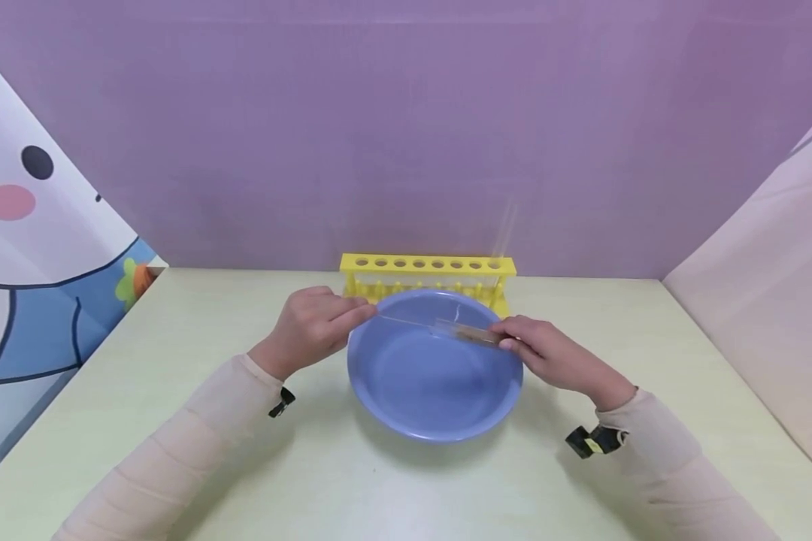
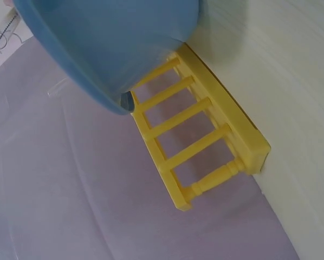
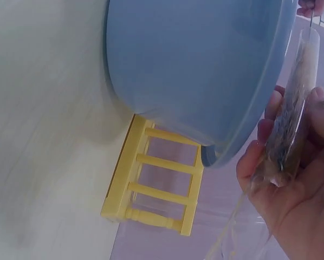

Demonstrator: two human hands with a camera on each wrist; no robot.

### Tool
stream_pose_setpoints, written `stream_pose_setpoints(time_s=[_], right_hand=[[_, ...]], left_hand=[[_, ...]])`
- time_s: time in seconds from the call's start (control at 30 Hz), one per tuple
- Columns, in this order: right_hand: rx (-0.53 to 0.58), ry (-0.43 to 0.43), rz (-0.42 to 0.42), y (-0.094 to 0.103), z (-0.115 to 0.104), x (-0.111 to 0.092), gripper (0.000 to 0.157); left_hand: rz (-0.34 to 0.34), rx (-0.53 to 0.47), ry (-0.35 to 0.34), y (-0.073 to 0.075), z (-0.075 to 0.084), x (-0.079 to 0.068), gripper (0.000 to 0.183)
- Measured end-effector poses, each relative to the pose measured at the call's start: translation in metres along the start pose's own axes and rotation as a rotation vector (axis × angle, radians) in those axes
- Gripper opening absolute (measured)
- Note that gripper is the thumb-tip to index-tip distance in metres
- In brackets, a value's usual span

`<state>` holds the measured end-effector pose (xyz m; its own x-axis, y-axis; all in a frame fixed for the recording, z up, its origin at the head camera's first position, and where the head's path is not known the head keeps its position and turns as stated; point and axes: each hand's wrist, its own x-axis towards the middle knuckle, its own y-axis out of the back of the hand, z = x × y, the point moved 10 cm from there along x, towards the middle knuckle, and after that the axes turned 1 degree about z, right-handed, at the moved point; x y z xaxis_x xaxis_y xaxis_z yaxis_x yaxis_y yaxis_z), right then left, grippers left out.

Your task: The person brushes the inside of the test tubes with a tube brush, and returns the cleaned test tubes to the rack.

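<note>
In the head view, my left hand (image 1: pixel 321 327) pinches the thin wire handle (image 1: pixel 406 322) of a test tube brush. My right hand (image 1: pixel 544 349) grips a clear glass test tube (image 1: pixel 449 326), tilted above the blue basin (image 1: pixel 433 398). The right wrist view shows the brush's bristles (image 3: pixel 286 122) inside that tube, with fingers and thumb around the glass. Part of the twisted wire (image 2: pixel 9 24) appears at the left wrist view's corner, where the left hand's grip is mostly out of frame.
Behind the basin stands a yellow test tube rack (image 1: pixel 428 264) with a row of holes. Another clear test tube (image 1: pixel 504 233) stands upright at its right end. A purple backdrop (image 1: pixel 406 135) rises behind the pale table (image 1: pixel 392 496).
</note>
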<state>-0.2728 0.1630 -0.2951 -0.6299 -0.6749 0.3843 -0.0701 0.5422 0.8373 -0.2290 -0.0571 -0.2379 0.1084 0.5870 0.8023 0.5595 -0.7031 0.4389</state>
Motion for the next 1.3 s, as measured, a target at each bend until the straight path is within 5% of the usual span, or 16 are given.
stream_pose_setpoints(time_s=[0.73, 1.03, 1.3], right_hand=[[0.169, -0.099, -0.128, -0.006, 0.013, -0.005, 0.018], [0.224, -0.161, -0.187, -0.008, 0.025, -0.009, 0.021], [0.316, -0.119, -0.229, -0.009, 0.028, -0.012, 0.023]], left_hand=[[0.051, 0.075, -0.042, 0.008, -0.002, -0.012, 0.031], [0.128, 0.057, -0.042, 0.017, -0.004, -0.011, 0.029], [0.123, 0.067, -0.021, 0.020, -0.008, -0.012, 0.035]])
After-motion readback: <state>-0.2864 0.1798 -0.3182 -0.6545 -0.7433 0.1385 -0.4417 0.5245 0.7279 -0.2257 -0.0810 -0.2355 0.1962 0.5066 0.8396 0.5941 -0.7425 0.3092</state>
